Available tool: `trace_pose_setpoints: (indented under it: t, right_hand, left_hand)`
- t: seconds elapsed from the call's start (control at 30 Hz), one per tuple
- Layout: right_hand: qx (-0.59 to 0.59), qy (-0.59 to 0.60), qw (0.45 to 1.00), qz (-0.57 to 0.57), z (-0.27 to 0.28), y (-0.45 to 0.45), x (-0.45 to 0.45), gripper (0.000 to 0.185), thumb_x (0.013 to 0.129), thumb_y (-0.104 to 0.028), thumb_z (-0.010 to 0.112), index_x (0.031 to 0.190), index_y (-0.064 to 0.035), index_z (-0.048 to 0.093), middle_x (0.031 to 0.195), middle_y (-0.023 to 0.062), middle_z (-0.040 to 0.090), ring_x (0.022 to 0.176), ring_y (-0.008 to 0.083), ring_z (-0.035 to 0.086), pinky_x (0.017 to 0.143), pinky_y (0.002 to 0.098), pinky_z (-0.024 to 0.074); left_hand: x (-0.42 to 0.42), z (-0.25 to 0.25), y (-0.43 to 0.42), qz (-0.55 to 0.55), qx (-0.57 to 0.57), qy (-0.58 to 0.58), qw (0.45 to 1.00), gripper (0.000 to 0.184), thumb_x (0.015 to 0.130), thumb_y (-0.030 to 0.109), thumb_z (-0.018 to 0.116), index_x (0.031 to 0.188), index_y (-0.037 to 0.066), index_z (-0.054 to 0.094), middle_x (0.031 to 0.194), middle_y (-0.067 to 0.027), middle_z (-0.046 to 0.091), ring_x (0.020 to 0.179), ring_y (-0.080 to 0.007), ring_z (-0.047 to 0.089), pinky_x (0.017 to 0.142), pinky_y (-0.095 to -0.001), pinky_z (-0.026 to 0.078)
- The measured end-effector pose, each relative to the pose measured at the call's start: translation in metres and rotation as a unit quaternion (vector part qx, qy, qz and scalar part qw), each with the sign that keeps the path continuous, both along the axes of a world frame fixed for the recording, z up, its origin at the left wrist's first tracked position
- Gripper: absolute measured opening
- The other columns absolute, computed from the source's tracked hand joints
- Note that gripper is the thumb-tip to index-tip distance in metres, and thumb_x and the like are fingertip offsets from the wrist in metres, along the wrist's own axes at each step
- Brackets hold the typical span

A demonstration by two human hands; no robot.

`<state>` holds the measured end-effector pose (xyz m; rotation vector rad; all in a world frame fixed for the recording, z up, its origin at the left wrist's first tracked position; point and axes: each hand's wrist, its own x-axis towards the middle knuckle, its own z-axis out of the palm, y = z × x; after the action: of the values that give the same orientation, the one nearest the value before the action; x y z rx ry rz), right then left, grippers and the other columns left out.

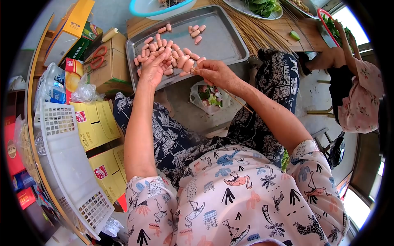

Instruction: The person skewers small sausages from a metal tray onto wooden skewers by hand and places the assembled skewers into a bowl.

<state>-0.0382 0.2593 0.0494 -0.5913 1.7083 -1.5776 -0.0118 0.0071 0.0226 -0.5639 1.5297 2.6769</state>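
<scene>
Small pink sausages (152, 47) lie in a metal tray (221, 39), mostly on its left side. My right hand (215, 74) is closed round a thin wooden skewer (238, 100), whose long end slants down to the right. Several sausages (186, 64) sit together at the skewer's upper end, between my two hands. My left hand (156, 67) is at the tray's near edge with its fingers bent together by the sausages; what its fingertips pinch is too small to make out. A bundle of bare skewers (250, 28) lies right of the tray.
A plastic bag of scraps (209, 97) is below the tray. Scissors (98, 57) rest on a cardboard box (111, 69) at left, near a white plastic basket (65, 151). Another person (361, 94) at right reaches into a red-rimmed basin (324, 28) of greens.
</scene>
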Motion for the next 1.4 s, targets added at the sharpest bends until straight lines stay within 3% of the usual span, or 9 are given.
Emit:
trace_pose_setpoints:
  t: [0.63,0.87,0.93,1.13,1.4]
  right_hand:
    - [0.005,0.004,1.000,0.004,-0.002,-0.003,0.002,0.016,0.095,-0.018,0.050,0.089,-0.0043,0.057,0.057,-0.0040,0.044,0.048,0.0028,0.039,0.042,0.0202,0.0301]
    - [0.003,0.007,1.000,0.007,0.004,-0.005,0.005,0.017,0.095,-0.018,0.047,0.090,-0.0037,0.055,0.055,-0.0032,0.043,0.045,0.0034,0.038,0.039,0.0205,0.0306]
    - [-0.002,0.017,1.000,0.013,0.006,-0.005,0.006,0.016,0.096,-0.017,0.046,0.090,-0.0036,0.054,0.055,-0.0027,0.043,0.044,0.0037,0.038,0.038,0.0207,0.0307]
    - [0.009,0.017,1.000,0.018,0.008,-0.006,0.006,0.016,0.096,-0.016,0.046,0.090,-0.0036,0.052,0.053,-0.0018,0.044,0.042,0.0042,0.037,0.039,0.0212,0.0318]
    - [0.017,0.022,0.999,0.018,0.010,-0.006,0.006,0.016,0.096,-0.017,0.045,0.091,-0.0036,0.052,0.053,-0.0017,0.044,0.043,0.0044,0.038,0.039,0.0211,0.0328]
  left_hand:
    - [-0.001,-0.005,-0.002,0.017,0.013,0.031,0.999,0.020,0.088,0.007,0.060,0.107,0.005,0.058,0.107,-0.0084,0.062,0.094,-0.0154,0.059,0.079,-0.0275,0.050]
    - [-0.002,-0.002,0.000,0.019,0.012,0.029,0.999,0.021,0.087,0.006,0.060,0.108,0.005,0.058,0.107,-0.0085,0.062,0.093,-0.0158,0.059,0.081,-0.0279,0.051]
    - [-0.001,0.005,0.004,0.017,0.006,0.024,1.000,0.021,0.082,0.007,0.067,0.101,0.006,0.057,0.104,-0.0073,0.062,0.086,-0.0163,0.060,0.077,-0.0289,0.051]
    - [-0.003,0.004,0.002,0.009,-0.009,0.008,1.000,0.024,0.080,0.009,0.070,0.100,0.008,0.056,0.104,-0.0062,0.061,0.084,-0.0162,0.061,0.076,-0.0288,0.051]
    - [0.000,0.011,0.007,-0.033,-0.007,0.016,0.999,0.024,0.083,0.012,0.067,0.104,0.007,0.056,0.109,-0.0061,0.061,0.092,-0.0137,0.058,0.080,-0.0266,0.049]
